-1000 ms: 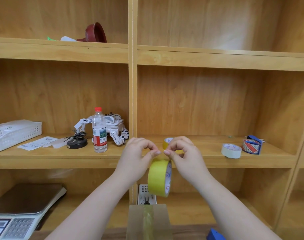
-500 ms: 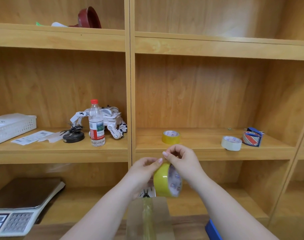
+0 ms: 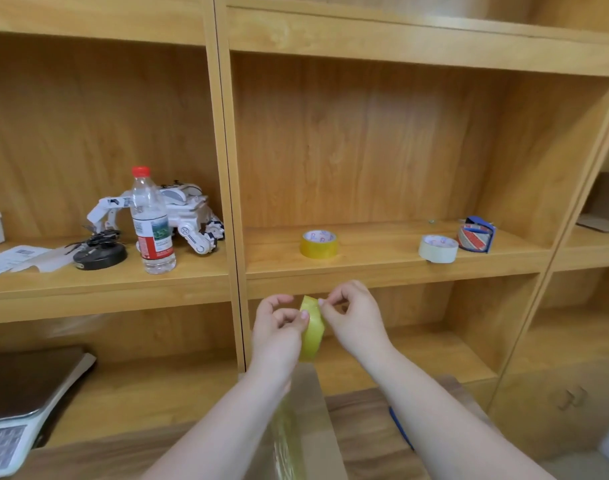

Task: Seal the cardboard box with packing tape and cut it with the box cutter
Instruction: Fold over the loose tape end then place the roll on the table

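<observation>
A yellow tape roll (image 3: 311, 332) hangs edge-on in front of the lower shelf, held between both hands. My left hand (image 3: 277, 336) grips its left side, and my right hand (image 3: 355, 320) pinches its top edge with thumb and forefinger. Below them stands the cardboard box (image 3: 316, 420), with a strip of yellowish tape running down its middle. A blue object (image 3: 401, 427), partly hidden by my right forearm, lies on the table to the right of the box; I cannot tell what it is.
On the middle shelf sit another yellow tape roll (image 3: 319, 244), a white roll (image 3: 438, 248) and a blue tape dispenser (image 3: 476, 234). Left compartment holds a water bottle (image 3: 152, 223), a white toy robot (image 3: 181, 216), a black disc (image 3: 100, 254) and papers. A scale (image 3: 22, 410) stands lower left.
The hands with the yellow roll have come down from shelf level to below it, and the roll has turned edge-on. The view has tilted downward.
</observation>
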`<action>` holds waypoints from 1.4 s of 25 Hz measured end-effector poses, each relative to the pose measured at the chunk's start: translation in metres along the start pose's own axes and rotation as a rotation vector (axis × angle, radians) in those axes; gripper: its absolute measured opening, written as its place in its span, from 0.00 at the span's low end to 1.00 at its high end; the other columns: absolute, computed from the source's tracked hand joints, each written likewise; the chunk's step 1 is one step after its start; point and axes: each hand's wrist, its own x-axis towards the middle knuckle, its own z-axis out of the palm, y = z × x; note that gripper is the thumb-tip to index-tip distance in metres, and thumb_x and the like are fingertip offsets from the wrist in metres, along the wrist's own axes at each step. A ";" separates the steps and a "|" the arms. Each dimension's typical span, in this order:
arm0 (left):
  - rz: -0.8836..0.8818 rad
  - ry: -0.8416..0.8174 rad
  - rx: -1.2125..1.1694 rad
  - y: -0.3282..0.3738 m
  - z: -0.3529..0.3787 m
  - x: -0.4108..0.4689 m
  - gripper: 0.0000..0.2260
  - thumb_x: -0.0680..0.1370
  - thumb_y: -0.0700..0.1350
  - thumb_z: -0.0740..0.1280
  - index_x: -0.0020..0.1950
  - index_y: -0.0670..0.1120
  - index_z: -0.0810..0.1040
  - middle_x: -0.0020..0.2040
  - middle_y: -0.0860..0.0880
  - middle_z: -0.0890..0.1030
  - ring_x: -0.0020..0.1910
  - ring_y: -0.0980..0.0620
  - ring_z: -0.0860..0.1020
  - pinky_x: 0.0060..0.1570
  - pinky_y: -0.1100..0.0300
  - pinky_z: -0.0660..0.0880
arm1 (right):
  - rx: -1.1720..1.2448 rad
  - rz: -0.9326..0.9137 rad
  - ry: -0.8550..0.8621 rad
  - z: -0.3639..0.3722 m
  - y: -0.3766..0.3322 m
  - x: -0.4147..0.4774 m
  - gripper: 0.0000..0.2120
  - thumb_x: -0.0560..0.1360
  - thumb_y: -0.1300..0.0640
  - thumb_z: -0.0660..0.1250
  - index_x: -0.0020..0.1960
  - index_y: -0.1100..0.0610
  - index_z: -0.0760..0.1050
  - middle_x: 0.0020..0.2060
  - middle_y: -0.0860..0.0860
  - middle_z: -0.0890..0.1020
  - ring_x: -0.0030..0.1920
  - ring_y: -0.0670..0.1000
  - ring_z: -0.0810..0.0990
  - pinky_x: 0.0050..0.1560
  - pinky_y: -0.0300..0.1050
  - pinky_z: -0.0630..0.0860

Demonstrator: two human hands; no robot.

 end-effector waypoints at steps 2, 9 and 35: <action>0.048 -0.024 0.007 -0.011 -0.004 0.001 0.10 0.76 0.32 0.65 0.54 0.43 0.71 0.35 0.45 0.78 0.33 0.53 0.75 0.35 0.64 0.73 | 0.040 0.035 0.032 0.006 0.010 -0.005 0.06 0.68 0.60 0.73 0.38 0.57 0.76 0.43 0.52 0.78 0.44 0.47 0.77 0.45 0.41 0.71; 0.108 -0.220 0.195 -0.072 0.011 0.011 0.13 0.76 0.30 0.65 0.49 0.47 0.69 0.39 0.43 0.79 0.36 0.52 0.76 0.35 0.66 0.73 | 0.759 0.773 -0.284 -0.013 0.084 -0.017 0.19 0.73 0.64 0.69 0.63 0.60 0.72 0.56 0.56 0.81 0.49 0.53 0.82 0.47 0.50 0.81; 0.150 -1.032 1.408 -0.386 0.291 0.042 0.26 0.78 0.42 0.60 0.75 0.49 0.58 0.80 0.47 0.49 0.78 0.47 0.42 0.74 0.44 0.49 | -0.644 0.280 -0.628 -0.166 0.472 -0.074 0.14 0.74 0.66 0.63 0.57 0.56 0.77 0.54 0.54 0.80 0.55 0.59 0.77 0.46 0.53 0.79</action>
